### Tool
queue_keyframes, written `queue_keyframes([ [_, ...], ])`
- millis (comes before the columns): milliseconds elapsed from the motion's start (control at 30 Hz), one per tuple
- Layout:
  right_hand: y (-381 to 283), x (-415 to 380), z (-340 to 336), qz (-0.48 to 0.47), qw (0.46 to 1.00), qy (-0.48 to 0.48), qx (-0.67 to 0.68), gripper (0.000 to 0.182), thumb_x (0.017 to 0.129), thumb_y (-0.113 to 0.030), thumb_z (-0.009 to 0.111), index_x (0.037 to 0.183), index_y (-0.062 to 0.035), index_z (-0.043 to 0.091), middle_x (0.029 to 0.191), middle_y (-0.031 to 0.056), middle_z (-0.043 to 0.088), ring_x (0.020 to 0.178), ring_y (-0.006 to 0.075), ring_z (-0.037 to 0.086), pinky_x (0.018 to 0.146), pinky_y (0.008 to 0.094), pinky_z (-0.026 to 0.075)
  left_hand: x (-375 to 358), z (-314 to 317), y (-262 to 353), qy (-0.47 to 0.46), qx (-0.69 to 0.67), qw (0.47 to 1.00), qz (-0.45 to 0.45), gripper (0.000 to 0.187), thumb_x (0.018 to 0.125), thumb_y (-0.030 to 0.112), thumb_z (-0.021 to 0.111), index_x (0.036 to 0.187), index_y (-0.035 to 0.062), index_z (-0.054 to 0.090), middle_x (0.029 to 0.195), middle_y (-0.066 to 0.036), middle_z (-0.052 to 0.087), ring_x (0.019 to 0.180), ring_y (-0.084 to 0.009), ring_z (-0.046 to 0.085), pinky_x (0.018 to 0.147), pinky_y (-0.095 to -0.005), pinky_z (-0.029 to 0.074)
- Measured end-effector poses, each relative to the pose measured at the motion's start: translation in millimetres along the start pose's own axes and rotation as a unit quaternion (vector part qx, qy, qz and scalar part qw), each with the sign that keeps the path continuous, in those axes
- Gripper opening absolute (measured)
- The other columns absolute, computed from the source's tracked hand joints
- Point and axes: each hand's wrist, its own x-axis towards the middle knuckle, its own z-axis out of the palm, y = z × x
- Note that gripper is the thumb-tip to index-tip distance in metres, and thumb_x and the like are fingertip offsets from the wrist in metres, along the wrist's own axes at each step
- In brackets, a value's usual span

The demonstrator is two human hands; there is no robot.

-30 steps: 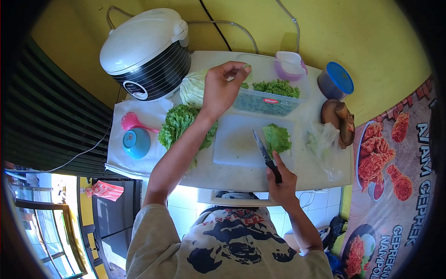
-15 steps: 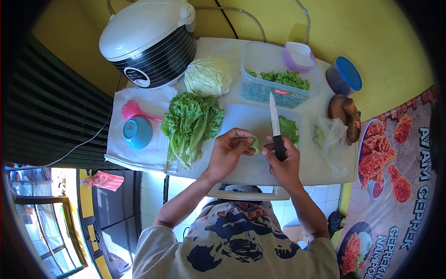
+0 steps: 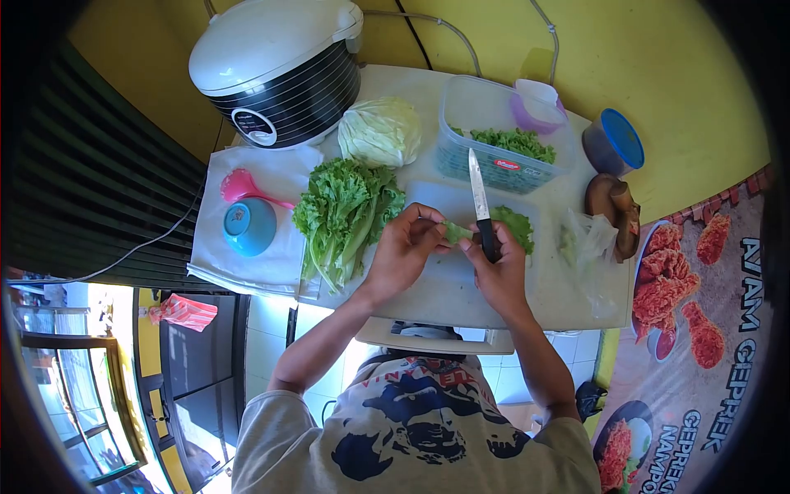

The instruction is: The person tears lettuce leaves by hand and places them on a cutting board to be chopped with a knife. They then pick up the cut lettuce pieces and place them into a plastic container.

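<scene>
Above the white cutting board [image 3: 428, 195], my left hand [image 3: 405, 251] pinches a small piece of green lettuce leaf [image 3: 457, 234]. My right hand [image 3: 504, 276] is closed around the black handle of a knife [image 3: 480, 191], whose blade points up and away from me. The right thumb touches or nearly touches the leaf piece. Behind the knife, more lettuce [image 3: 515, 230] lies on the board, partly hidden by the right hand. Left of my hands rests a leafy lettuce bunch [image 3: 341, 216], with a pale cabbage [image 3: 380, 132] beyond it.
A clear plastic container [image 3: 461, 156] holding lettuce stands at the back. Left are a rice cooker [image 3: 284, 78], a pink ladle [image 3: 240, 186] and a blue bowl [image 3: 249, 228]. On the right are a plastic bag [image 3: 594, 243], a blue-lidded tub [image 3: 613, 142] and a brown mortar [image 3: 605, 198].
Both hands have risen slightly in the view, and the leaf piece now stretches sideways between them. The knife has tilted a little more to the left. The whole view has shifted slightly.
</scene>
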Motion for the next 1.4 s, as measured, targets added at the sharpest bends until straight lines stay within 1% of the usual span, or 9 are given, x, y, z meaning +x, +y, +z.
queue_keyframes([
  [67,13.2,4.7,2.5,-0.123,0.990,0.024,-0.063,0.025,0.097,-0.010,0.076,0.118,-0.0009,0.066,0.083,0.0024,0.067,0.069,0.0098,0.060,0.061,0.0271,0.046,-5.2,0.6,-2.2,0.049,0.105,0.992,0.042,0.027,0.097,0.004,0.070,0.121,-0.0007,0.060,0.093,-0.015,0.075,0.091,-0.0220,0.076,0.078,-0.0331,0.060],
  [167,-5.5,3.6,2.3,-0.098,0.964,-0.026,-0.247,0.029,0.095,-0.008,0.075,0.121,-0.0014,0.065,0.089,0.0112,0.070,0.073,0.0219,0.068,0.062,0.0335,0.051,-12.3,1.5,14.2,0.041,0.462,0.884,0.063,0.031,0.093,0.009,0.073,0.121,0.0026,0.062,0.092,-0.015,0.074,0.090,-0.0292,0.074,0.080,-0.0392,0.058],
  [267,6.6,8.7,11.0,-0.223,0.931,0.018,-0.289,0.033,0.092,-0.006,0.075,0.123,-0.0015,0.064,0.098,0.0183,0.070,0.078,0.0328,0.071,0.065,0.0396,0.054,-14.2,-5.3,-8.9,0.052,0.531,0.821,0.204,0.037,0.089,0.013,0.077,0.123,0.0039,0.064,0.091,-0.015,0.073,0.088,-0.0357,0.068,0.084,-0.0458,0.055],
  [300,8.2,12.0,13.8,-0.309,0.906,0.048,-0.286,0.039,0.092,-0.006,0.074,0.130,-0.0020,0.063,0.101,0.0175,0.069,0.078,0.0347,0.072,0.067,0.0448,0.056,-15.9,-5.1,-8.2,0.055,0.531,0.821,0.201,0.038,0.089,0.013,0.077,0.123,0.0034,0.065,0.092,-0.015,0.072,0.089,-0.0356,0.067,0.085,-0.0466,0.054],
  [500,8.2,-37.2,-2.7,-0.189,0.934,-0.022,-0.301,0.058,0.096,-0.002,0.066,0.152,-0.0062,0.052,0.097,0.0151,0.065,0.069,0.0334,0.069,0.061,0.0430,0.057,-32.1,-9.3,5.2,0.081,0.513,0.838,0.169,0.041,0.089,0.016,0.080,0.127,0.0034,0.069,0.105,-0.016,0.068,0.099,-0.0371,0.066,0.090,-0.0486,0.053],
  [667,7.4,-72.8,-5.4,-0.174,0.902,-0.078,-0.387,0.069,0.093,0.000,0.064,0.159,-0.0098,0.046,0.096,0.0136,0.065,0.064,0.0310,0.068,0.058,0.0427,0.057,-33.4,-18.1,8.5,0.014,0.551,0.796,0.252,0.045,0.090,0.017,0.080,0.132,0.0059,0.069,0.124,-0.015,0.067,0.115,-0.0376,0.063,0.099,-0.0471,0.053],
  [767,9.6,-80.4,-4.5,-0.163,0.891,-0.086,-0.415,0.071,0.092,0.000,0.064,0.160,-0.0114,0.046,0.098,0.0128,0.065,0.064,0.0302,0.068,0.057,0.0429,0.058,-33.8,-21.8,-7.1,0.006,0.567,0.787,0.243,0.039,0.091,0.017,0.079,0.128,0.0063,0.072,0.129,-0.013,0.067,0.119,-0.0362,0.061,0.101,-0.0466,0.053],
  [1100,-8.1,-86.0,-7.1,-0.128,0.874,-0.136,-0.449,0.073,0.091,0.000,0.063,0.161,-0.0040,0.041,0.095,0.0140,0.061,0.060,0.0314,0.065,0.056,0.0434,0.058,-26.9,-19.3,-4.1,0.022,0.541,0.804,0.245,0.027,0.089,0.010,0.079,0.116,0.0052,0.078,0.123,-0.011,0.068,0.113,-0.0331,0.062,0.098,-0.0441,0.054],
  [1400,1.4,-69.5,-6.3,-0.140,0.857,-0.127,-0.480,0.075,0.089,-0.001,0.065,0.161,-0.0049,0.042,0.093,0.0137,0.061,0.057,0.0312,0.064,0.056,0.0421,0.057,-17.7,-17.7,-4.0,0.049,0.523,0.814,0.248,0.019,0.086,0.008,0.082,0.105,0.0066,0.082,0.113,-0.008,0.073,0.104,-0.0305,0.065,0.090,-0.0420,0.056],
])
